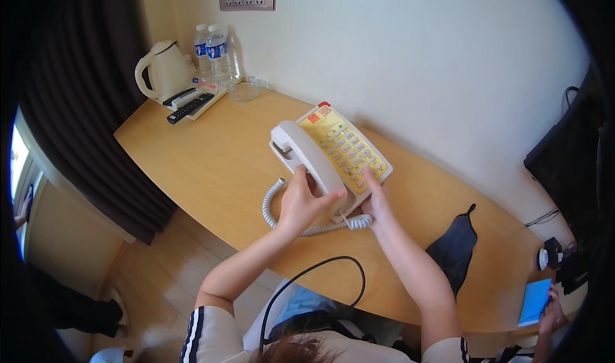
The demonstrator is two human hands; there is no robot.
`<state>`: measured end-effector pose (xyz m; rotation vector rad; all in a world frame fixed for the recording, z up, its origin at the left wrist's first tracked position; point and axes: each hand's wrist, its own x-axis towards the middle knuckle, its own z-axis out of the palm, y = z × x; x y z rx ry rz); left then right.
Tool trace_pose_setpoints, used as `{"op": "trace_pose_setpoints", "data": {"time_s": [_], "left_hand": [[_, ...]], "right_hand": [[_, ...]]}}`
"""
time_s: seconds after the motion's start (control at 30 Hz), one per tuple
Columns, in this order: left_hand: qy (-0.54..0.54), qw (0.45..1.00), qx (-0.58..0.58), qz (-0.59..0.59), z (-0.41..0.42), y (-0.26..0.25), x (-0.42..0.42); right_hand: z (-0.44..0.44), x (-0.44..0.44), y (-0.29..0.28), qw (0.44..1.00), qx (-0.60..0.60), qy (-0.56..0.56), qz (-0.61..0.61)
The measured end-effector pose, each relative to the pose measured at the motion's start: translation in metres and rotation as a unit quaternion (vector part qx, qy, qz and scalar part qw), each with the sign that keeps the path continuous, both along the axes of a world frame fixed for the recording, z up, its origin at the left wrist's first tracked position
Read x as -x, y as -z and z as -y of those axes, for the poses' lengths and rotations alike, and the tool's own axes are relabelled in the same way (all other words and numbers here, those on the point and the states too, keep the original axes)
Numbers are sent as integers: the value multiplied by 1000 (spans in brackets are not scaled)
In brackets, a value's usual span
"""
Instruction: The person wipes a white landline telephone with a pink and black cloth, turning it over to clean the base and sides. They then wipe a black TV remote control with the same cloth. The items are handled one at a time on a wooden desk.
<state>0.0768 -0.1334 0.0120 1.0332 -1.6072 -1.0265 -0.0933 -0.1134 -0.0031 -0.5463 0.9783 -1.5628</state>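
A white corded desk telephone (355, 144) with a yellow keypad face is between my hands above the wooden desk. My left hand (305, 197) grips the lower part of its handset (307, 154), thumb on top and fingers tucked behind; the handset lies in its cradle. At the lower right edge of the base, my right hand (377, 195) has its thumb over the keypad side and its fingers under the base, mostly hidden. The grey coiled cord (317, 229) hangs and loops beneath the handset, over the desk.
An electric kettle (168, 70), water bottles (218, 58), remote controls (190, 108) and a glass ashtray (245, 90) stand at the back left. A dark cloth pouch (454, 247) lies right of my forearm. Another person's hand (552, 310) holds a blue item (535, 301) at the right.
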Motion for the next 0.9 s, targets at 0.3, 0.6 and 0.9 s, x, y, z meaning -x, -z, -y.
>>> {"op": "trace_pose_setpoints", "data": {"time_s": [0.3,0.6,0.9], "left_hand": [[-48,958,161,234,-13,-11,-16],[-49,981,124,142,-13,22,-19],[78,986,-49,-142,39,10,-29]], "right_hand": [[-16,-3,1,993,-59,13,101],[-38,12,-9,995,-86,-56,9],[-24,-9,6,994,-89,-51,-31]]}}
